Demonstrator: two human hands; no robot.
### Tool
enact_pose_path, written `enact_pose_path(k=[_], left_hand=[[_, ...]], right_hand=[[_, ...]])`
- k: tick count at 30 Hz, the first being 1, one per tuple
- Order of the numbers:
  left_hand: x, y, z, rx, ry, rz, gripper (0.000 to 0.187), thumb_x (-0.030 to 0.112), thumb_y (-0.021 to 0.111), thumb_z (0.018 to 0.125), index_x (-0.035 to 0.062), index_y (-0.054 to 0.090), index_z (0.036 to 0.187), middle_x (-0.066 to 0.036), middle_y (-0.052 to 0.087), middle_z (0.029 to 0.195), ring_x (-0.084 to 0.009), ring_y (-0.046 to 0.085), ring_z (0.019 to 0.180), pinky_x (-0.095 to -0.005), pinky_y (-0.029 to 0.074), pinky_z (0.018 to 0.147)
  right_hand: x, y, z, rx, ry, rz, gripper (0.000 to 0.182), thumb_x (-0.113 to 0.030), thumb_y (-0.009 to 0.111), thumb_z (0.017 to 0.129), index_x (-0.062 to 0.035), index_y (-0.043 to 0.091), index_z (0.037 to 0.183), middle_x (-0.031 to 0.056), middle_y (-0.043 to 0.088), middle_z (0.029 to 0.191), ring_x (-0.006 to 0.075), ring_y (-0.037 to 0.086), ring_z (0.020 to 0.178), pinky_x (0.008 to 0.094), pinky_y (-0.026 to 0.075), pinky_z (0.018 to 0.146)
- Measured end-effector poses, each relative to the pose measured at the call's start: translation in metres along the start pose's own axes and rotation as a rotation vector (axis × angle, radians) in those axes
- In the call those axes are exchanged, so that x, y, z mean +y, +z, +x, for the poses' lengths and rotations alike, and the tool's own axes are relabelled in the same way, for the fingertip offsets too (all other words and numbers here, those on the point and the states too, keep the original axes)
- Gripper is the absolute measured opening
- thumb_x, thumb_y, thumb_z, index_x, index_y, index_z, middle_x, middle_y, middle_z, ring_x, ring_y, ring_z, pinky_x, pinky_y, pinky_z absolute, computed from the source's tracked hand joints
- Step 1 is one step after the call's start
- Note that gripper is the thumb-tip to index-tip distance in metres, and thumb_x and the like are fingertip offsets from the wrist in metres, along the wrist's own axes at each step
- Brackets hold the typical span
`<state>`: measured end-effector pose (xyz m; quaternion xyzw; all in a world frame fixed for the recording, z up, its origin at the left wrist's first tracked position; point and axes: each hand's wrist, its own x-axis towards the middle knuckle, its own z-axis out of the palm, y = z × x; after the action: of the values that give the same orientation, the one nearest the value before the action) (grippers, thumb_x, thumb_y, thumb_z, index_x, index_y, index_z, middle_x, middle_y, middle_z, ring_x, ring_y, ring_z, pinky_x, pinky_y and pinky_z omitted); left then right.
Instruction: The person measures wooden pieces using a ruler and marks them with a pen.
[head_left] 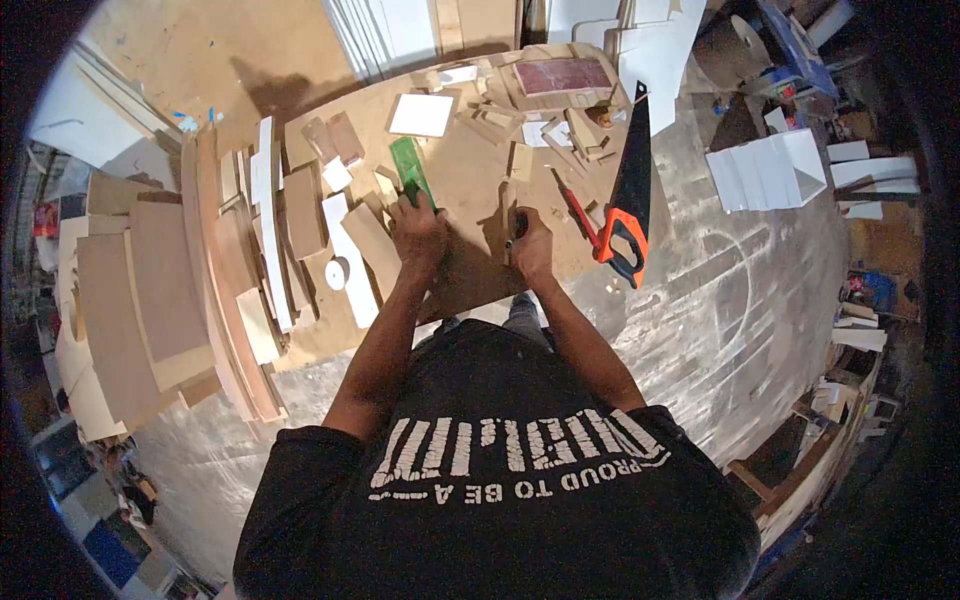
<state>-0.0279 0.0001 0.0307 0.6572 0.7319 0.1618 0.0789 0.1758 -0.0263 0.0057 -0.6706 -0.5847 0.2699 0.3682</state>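
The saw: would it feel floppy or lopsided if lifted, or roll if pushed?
The saw would probably flex slightly, given its long, narrowing blade. It may feel heavier toward the chunky orange handle. Pushed, it should slide rather than roll, as it lies flat.

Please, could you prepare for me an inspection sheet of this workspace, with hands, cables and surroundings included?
Surface: brown board, partly covered by wood offcuts.
Job's things: green strip under the left fingers; narrow wood strip beside the right fingers.
Clutter: handsaw with orange-and-black handle at the board's right side; red tool next to it; white square piece toward the far side.
Hands: left hand touches the green strip; right hand has curled fingers, grip unclear.
Cables: nothing seen.
Surroundings: stacked boards at left; streaked grey floor at right.
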Motion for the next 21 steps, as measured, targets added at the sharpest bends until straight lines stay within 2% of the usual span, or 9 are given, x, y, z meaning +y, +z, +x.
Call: enact_pose_path(k=[3,6,10,13,15,19,21], left_hand=[[0.0,0.004,0.005,-0.045,-0.095,-0.065,0.051,0.019,0.074,0.078,0.0034,0.05,0.119,-0.026,0.053,0.113,-0.0407,0.052,0.11,-0.0535,0.047,0.089],[0.003,0.005,0.01,-0.045,-0.218,-0.135,0.055,0.017,0.074,0.077,0.0023,0.048,0.123,-0.027,0.054,0.116,-0.0418,0.052,0.112,-0.0526,0.046,0.093],[0.006,-0.003,0.023,-0.092,-0.344,-0.182,0.057,0.016,0.073,0.078,-0.0017,0.047,0.125,-0.026,0.055,0.116,-0.0429,0.053,0.113,-0.0513,0.046,0.096],[0.0,0.0,0.033,-0.266,-0.382,-0.201,0.055,0.018,0.074,0.079,-0.0037,0.049,0.123,-0.025,0.056,0.116,-0.0433,0.054,0.112,-0.0503,0.047,0.096],[-0.001,0.002,0.03,-0.185,-0.351,-0.169,0.054,0.021,0.074,0.08,-0.0038,0.051,0.122,-0.023,0.056,0.116,-0.043,0.055,0.111,-0.0505,0.048,0.094],[-0.002,0.003,0.018,-0.058,-0.229,-0.058,0.052,0.028,0.073,0.083,-0.0013,0.055,0.121,-0.022,0.056,0.116,-0.0417,0.056,0.111,-0.0516,0.049,0.092],[-0.003,0.005,0.02,-0.135,-0.23,-0.038,0.05,0.03,0.072,0.084,0.0015,0.055,0.122,-0.021,0.055,0.115,-0.0413,0.055,0.112,-0.0526,0.049,0.091]], right_hand=[[0.015,0.001,0.003,-0.034,0.172,0.207,0.03,0.001,0.068,0.083,-0.0003,0.06,0.112,0.0055,0.065,0.086,0.0143,0.061,0.079,0.0275,0.05,0.074],[0.026,-0.004,0.002,-0.071,0.164,0.464,0.028,0.003,0.068,0.085,-0.0011,0.06,0.111,-0.0003,0.06,0.086,0.0102,0.056,0.081,0.0255,0.048,0.076],[0.019,-0.009,-0.001,-0.084,0.202,0.477,0.027,-0.001,0.071,0.086,-0.0019,0.06,0.111,0.0,0.059,0.086,0.0105,0.057,0.08,0.0258,0.048,0.075],[0.01,-0.004,0.0,-0.095,0.167,0.424,0.026,-0.003,0.071,0.087,-0.0018,0.061,0.111,0.0011,0.062,0.086,0.0104,0.059,0.079,0.026,0.049,0.074],[0.002,-0.001,-0.002,-0.095,0.139,0.356,0.025,-0.004,0.072,0.086,-0.0014,0.062,0.109,0.0025,0.066,0.087,0.0107,0.062,0.079,0.0271,0.051,0.073],[-0.005,0.01,-0.002,-0.04,0.014,0.173,0.029,-0.001,0.074,0.078,-0.0032,0.064,0.105,0.0123,0.07,0.091,0.0226,0.067,0.081,0.0344,0.053,0.074],[-0.01,0.012,-0.002,-0.006,-0.065,0.092,0.028,-0.002,0.075,0.077,-0.0028,0.064,0.103,0.0153,0.07,0.092,0.0282,0.069,0.082,0.0371,0.054,0.075]])
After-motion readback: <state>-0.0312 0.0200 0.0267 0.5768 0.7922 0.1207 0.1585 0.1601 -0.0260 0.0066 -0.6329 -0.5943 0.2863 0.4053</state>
